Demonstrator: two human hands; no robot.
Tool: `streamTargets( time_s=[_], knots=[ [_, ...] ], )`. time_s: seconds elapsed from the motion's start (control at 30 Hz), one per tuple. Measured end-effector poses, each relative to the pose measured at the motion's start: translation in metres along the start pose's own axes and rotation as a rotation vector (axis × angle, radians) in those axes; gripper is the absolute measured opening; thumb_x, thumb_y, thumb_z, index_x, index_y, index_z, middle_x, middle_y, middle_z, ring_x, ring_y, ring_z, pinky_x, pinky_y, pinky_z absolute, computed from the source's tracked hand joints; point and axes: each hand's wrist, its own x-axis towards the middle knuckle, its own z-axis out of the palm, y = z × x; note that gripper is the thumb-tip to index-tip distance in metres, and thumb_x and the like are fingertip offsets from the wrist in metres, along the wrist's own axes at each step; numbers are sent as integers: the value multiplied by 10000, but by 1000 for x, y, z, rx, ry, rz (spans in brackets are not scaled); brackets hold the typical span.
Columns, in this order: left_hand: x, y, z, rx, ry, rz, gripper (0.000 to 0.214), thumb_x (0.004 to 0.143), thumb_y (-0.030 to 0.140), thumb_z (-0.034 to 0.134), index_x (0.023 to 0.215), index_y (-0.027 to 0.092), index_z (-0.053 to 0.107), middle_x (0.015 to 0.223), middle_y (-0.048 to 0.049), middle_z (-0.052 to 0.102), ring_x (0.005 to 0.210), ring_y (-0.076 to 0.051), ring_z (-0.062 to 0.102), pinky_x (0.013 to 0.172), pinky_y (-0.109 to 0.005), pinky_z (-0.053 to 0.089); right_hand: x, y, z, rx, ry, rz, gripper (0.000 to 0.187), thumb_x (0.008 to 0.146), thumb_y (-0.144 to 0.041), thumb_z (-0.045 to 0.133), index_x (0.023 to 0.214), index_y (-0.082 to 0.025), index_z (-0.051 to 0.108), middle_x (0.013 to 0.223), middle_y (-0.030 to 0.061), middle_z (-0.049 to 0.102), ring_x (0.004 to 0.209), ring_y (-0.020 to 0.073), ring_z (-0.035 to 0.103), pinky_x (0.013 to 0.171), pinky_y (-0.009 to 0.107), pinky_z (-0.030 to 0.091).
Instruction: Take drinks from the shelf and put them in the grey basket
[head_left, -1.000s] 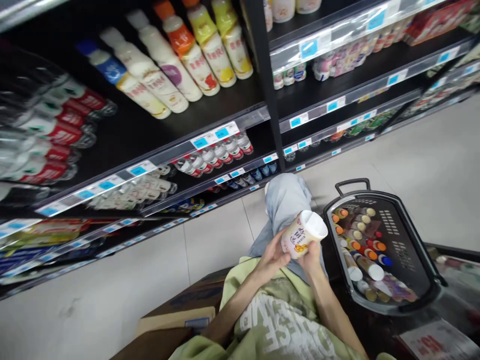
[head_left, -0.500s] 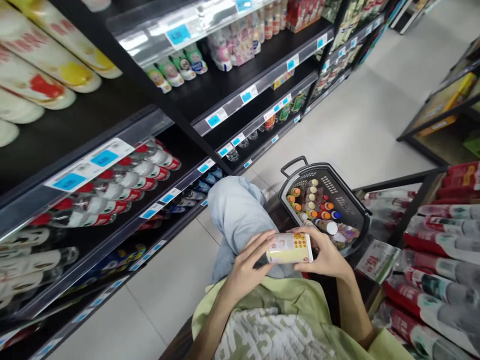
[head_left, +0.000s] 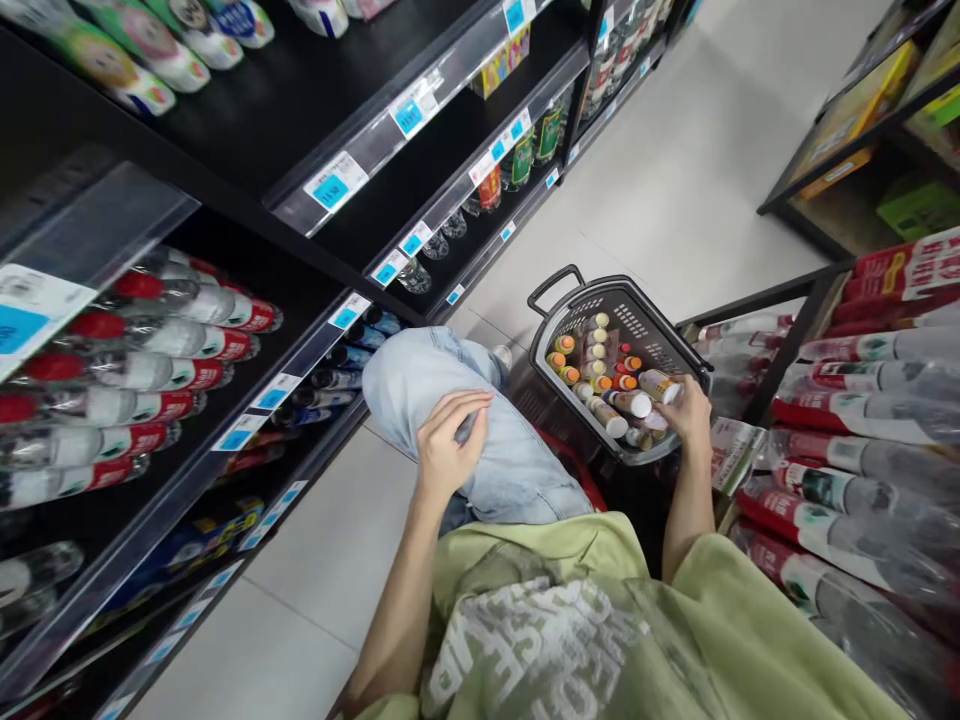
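Note:
My right hand [head_left: 688, 418] reaches over the near rim of a dark plastic shopping basket [head_left: 547, 322] on the floor and grips a small white drink bottle [head_left: 655, 386] with a yellow and red label. The bottle lies among several small bottles with orange and white caps inside the basket. My left hand [head_left: 444, 446] rests on my raised knee in light blue jeans [head_left: 442, 380], fingers spread, holding nothing.
Black shelves on the left hold rows of clear water bottles with red labels [head_left: 165, 350] and blue price tags [head_left: 330, 190]. More red-labelled bottles [head_left: 862, 440] lie stacked at the right. A pale tiled aisle [head_left: 697, 170] runs ahead beyond the basket.
Both hands held the white bottle in front of me. Now my right hand alone has carried it to the basket, and my left hand has dropped to my knee. My view swung right.

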Motion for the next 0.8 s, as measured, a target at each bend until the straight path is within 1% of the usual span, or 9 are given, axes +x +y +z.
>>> streamTargets(
  time_s=[0.07, 0.17, 0.3, 0.4, 0.47, 0.53, 0.63, 0.7, 0.8],
  knots=[
    [0, 1, 0, 10, 2, -12, 173, 1027, 216, 605, 996, 198, 774, 1050, -86, 825, 1047, -234, 776, 981, -431, 632, -8, 9, 12, 1, -2, 45, 570, 673, -317, 725, 1227, -199, 655, 1230, 150, 707, 1073, 331, 673, 945, 465, 538],
    [1, -1, 1, 11, 1, -3, 167, 1027, 207, 606, 997, 194, 770, 1043, -90, 825, 1039, -228, 775, 976, -423, 628, -21, 17, 28, 48, 11, 95, 598, 691, -344, 714, 1269, -208, 648, 1221, 138, 707, 1089, 328, 666, 964, 462, 534],
    [2, -3, 1, -6, 3, 23, 157, 1024, 182, 612, 1003, 196, 768, 1039, -90, 823, 1031, -223, 771, 971, -422, 621, -28, 22, 42, 95, 110, 177, 634, 687, -379, 711, 1296, -211, 660, 1364, 160, 626, 1181, 334, 640, 1017, 469, 525],
    [2, -4, 2, -14, 3, 26, 154, 1020, 182, 618, 994, 197, 768, 1031, -88, 823, 1019, -228, 775, 966, -428, 624, -24, 30, 44, 101, 218, 294, 687, 717, -437, 736, 1355, -200, 646, 1403, 183, 577, 1229, 362, 625, 1050, 502, 514],
    [1, -4, 2, -15, 10, 18, 149, 1018, 193, 622, 985, 197, 768, 1019, -86, 823, 1010, -232, 778, 960, -434, 628, -18, 37, 42, 93, 277, 364, 726, 740, -485, 759, 1386, -182, 628, 1372, 200, 588, 1239, 390, 613, 1061, 535, 504],
    [1, -5, 3, -17, 17, 16, 140, 1015, 195, 629, 987, 198, 767, 1014, -82, 823, 1009, -235, 778, 958, -436, 630, -10, 45, 38, 83, 306, 396, 739, 752, -524, 778, 1382, -168, 628, 1323, 211, 608, 1216, 403, 610, 1050, 552, 504],
    [1, -5, 3, -31, 18, 29, 131, 1009, 176, 635, 1005, 199, 764, 1026, -80, 822, 1013, -233, 776, 958, -428, 626, 3, 54, 36, 77, 283, 362, 719, 745, -522, 804, 1350, -168, 647, 1282, 208, 628, 1175, 389, 614, 1036, 540, 507],
    [2, -5, 3, -33, 15, 33, 132, 1008, 166, 634, 1005, 197, 763, 1031, -79, 822, 1012, -231, 776, 955, -422, 624, 14, 57, 38, 66, 229, 332, 703, 723, -459, 821, 1343, -175, 651, 1292, 197, 631, 1177, 377, 616, 1044, 529, 505],
    [1, -5, 2, -30, 15, 31, 131, 1007, 164, 637, 993, 193, 764, 1022, -83, 822, 1010, -231, 777, 955, -418, 623, 31, 56, 48, 40, 128, 338, 710, 691, -366, 828, 1348, -171, 640, 1324, 187, 626, 1191, 361, 619, 1056, 516, 504]
  ],
)
